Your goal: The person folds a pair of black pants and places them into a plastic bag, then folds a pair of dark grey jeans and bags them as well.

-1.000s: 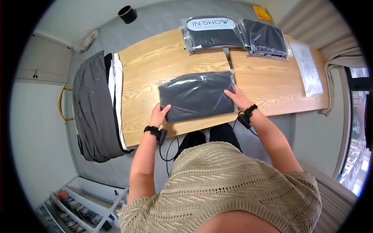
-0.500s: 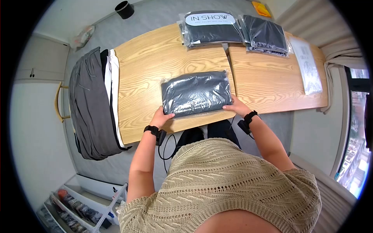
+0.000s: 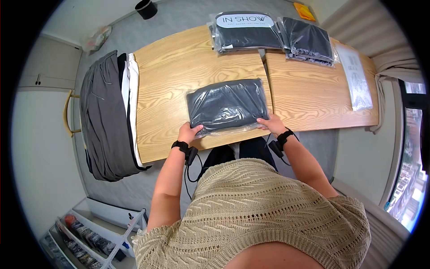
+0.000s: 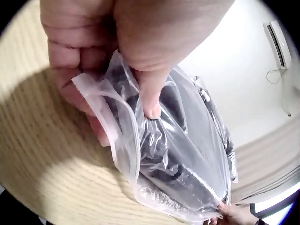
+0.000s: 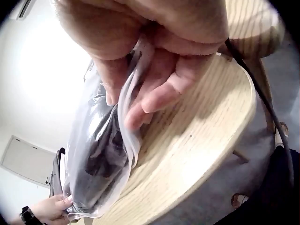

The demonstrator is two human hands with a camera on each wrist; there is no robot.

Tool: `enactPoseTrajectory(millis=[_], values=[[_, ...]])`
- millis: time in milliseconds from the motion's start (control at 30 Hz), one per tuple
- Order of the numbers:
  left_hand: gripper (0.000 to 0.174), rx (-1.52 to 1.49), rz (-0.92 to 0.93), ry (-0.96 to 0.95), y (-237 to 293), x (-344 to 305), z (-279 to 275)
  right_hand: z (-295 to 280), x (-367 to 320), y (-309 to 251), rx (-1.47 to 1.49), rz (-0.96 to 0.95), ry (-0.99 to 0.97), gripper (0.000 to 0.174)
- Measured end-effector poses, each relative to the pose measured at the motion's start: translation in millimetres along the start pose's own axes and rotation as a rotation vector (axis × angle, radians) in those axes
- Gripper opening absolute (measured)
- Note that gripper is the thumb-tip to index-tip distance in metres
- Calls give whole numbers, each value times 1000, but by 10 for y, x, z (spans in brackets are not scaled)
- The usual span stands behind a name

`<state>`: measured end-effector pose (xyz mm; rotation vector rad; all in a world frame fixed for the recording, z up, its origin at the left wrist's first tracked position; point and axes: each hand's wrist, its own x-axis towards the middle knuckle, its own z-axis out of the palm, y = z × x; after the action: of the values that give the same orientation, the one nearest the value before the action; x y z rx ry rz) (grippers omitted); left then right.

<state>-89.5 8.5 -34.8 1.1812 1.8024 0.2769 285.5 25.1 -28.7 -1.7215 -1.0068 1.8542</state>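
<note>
A folded dark garment in a clear plastic bag [image 3: 228, 104] lies near the front edge of the wooden table [image 3: 170, 67]. At its near left corner the left hand [image 3: 189, 132] pinches the bag, thumb on top. The right hand [image 3: 272, 124] grips the near right corner the same way. In the left wrist view, the left hand's [image 4: 117, 51] thumb presses the plastic beside the bag's edge strip [image 4: 112, 126], fingers beneath. The right wrist view has the bag's rim [image 5: 125, 108] between the thumb and curled fingers of the right hand [image 5: 150, 61].
Packed dark garments [image 3: 246, 38] with an "IN SHOW" label and another bagged stack [image 3: 307, 40] lie along the far edge. A flat clear bag [image 3: 354, 76] is at the right. Grey trousers [image 3: 103, 121] and white garments hang over the left end. A bin [image 3: 146, 9] stands beyond.
The bagged garment has shifted toward the body and its near edge is now held at both corners. The right hand has moved down from the bag's right side to the near corner.
</note>
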Motion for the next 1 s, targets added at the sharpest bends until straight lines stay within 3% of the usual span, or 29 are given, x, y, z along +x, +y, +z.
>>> enactPoseTrajectory(millis=[67, 100, 167, 200, 233, 333, 500, 667, 767, 833, 867, 933, 967, 1000], values=[[50, -80, -121, -107, 2, -29, -66, -46, 35, 82, 8, 53, 28, 39], [45, -306, -73, -148, -26, -116, -66, -92, 54, 112, -13, 23, -11, 39], [47, -317, 29, -181, -130, -215, -87, -110, 74, 205, -28, -5, -47, 38], [49, -330, 129, -214, -171, -240, -87, -111, 74, 267, -26, -129, -39, 39], [44, -302, 69, -207, -74, -312, -116, -107, 82, 318, -25, -254, -32, 40], [30, -271, 56, -183, -210, -230, -25, -121, 217, 454, -199, -280, 51, 38], [11, -419, -54, -192, -276, -178, 61, -21, 54, 256, -117, -105, 81, 29], [19, -448, -107, -175, -327, -175, 105, 26, 24, 260, -9, -64, 113, 24], [31, -449, -245, -256, -314, -194, 40, -21, 2, 291, -92, -5, 68, 30], [39, -295, -232, -445, -344, -244, -103, -58, -74, 284, -103, 107, 56, 33], [39, -50, -90, -511, -440, -222, -178, -77, -149, 287, -103, 111, 57, 33], [41, 272, 175, -150, -463, -413, -313, -92, -326, 226, -883, -244, 457, 37], [31, 275, -17, -122, -140, -542, -445, 63, -576, -183, -766, -103, 509, 33], [31, 277, -23, -126, -16, -566, -463, 135, -552, -169, -765, -98, 504, 33]])
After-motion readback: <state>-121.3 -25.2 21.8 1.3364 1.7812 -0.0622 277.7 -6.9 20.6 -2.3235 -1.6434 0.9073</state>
